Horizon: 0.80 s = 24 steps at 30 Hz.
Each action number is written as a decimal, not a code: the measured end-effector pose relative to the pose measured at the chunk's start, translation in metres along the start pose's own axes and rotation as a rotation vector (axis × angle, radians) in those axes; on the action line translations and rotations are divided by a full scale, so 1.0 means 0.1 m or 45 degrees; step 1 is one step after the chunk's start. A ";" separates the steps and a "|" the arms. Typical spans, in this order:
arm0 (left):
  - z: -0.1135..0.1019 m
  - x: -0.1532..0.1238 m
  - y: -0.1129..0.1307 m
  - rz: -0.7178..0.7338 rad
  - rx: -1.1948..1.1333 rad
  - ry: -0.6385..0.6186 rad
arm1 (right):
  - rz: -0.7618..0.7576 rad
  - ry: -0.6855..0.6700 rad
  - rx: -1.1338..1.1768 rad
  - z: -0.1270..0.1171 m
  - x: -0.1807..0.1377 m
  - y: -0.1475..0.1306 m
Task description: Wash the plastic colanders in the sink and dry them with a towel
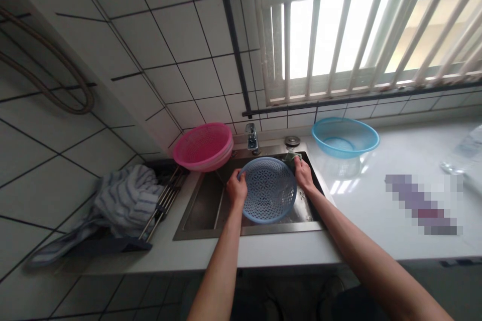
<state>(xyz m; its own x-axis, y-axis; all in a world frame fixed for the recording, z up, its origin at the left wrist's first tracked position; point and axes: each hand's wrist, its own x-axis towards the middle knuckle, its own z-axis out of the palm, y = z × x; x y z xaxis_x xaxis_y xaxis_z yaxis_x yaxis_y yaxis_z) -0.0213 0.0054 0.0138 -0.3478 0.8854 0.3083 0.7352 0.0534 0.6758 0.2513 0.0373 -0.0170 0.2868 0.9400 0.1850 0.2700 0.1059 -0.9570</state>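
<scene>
I hold a blue perforated colander [268,190] over the steel sink [203,210]. My left hand [236,186] grips its left rim with curled fingers. At the colander's upper right rim, my right hand [303,173] is closed on a green cloth or scrubber [290,158]. Behind the colander stands the tap [252,138].
A pink colander [203,146] sits left of the sink beside a dish rack with a striped towel [126,198]. A light blue basin [345,137] rests on the white counter [376,210] at right. A clear plastic bottle [465,153] lies far right. Tiled wall and barred window behind.
</scene>
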 end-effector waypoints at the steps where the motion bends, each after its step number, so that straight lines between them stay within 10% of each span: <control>1: 0.00 0.00 0.01 -0.003 -0.001 -0.002 | -0.057 -0.027 0.037 -0.01 -0.02 -0.02; 7: -0.02 0.01 0.01 -0.081 0.036 0.010 | -0.322 -0.549 -0.001 0.00 -0.15 -0.13; 17: -0.01 0.01 0.04 0.061 -0.089 -0.038 | -0.285 -0.161 -0.234 -0.01 -0.02 0.07; 24: 0.05 -0.01 -0.05 0.034 0.003 -0.318 | -0.145 -0.389 -0.785 -0.06 -0.07 0.01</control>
<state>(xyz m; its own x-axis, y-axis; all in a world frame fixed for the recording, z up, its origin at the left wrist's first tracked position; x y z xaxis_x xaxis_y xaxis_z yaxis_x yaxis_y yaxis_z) -0.0214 0.0068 0.0067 -0.1738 0.9731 0.1512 0.7434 0.0290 0.6682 0.2547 0.0286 -0.0178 -0.0214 0.9927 0.1186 0.7814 0.0906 -0.6174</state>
